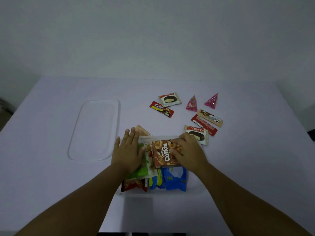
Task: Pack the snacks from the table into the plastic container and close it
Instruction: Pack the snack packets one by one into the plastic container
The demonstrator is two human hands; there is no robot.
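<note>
Clear plastic container (196, 191) at the near middle of the white table (51, 125), already filled with a green bag (142, 169), a red bag (133, 184), blue packs (175, 181) and, on top, a brown Collon box (164, 155). Left hand (127, 150) spread flat, fingers together, pressing on the green bag at the container's left side; right hand (186, 151) curled over the box's right edge, fingertips pinching it. Clear lid (95, 128) lying flat to the left, apart from the container; loose on the far right, two choco pies (169, 99) (196, 134), a red cookie pack (161, 109), two pink triangular packets (191, 103) (211, 101), a tan wafer bar (210, 118) and a red bar (204, 124).
</note>
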